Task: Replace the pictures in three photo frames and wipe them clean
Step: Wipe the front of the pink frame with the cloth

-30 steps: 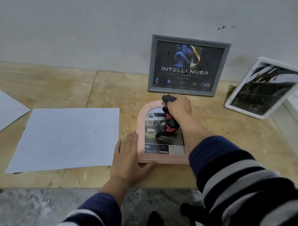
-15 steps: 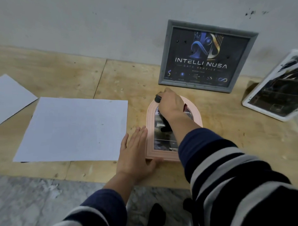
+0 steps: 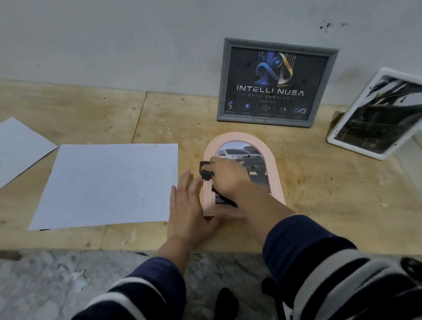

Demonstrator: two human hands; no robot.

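Pink arched frame [image 3: 275, 171] lies flat on the plywood bench [image 3: 335, 193], near its front edge, with a car picture showing under the glass. Right hand [image 3: 228, 177] is on top of it, fingers curled round a dark cloth [image 3: 206, 170] and pressing it down at the frame's left rim. Left hand [image 3: 186, 207] lies flat with fingers straight and together, just beside the frame, its thumb side against the lower left corner. Both sleeves are dark blue with pale stripes. Behind, a grey frame [image 3: 277, 82] leans upright against the wall, showing a dark poster that reads INTELLI NUSA. Off to the right, a white frame [image 3: 384, 113] stands tilted, its glass full of dark reflections. Left of the hands, a large white sheet [image 3: 108, 185] lies flat on the bench, and a second sheet [image 3: 14, 150] sits at the far left edge, apart from the first.
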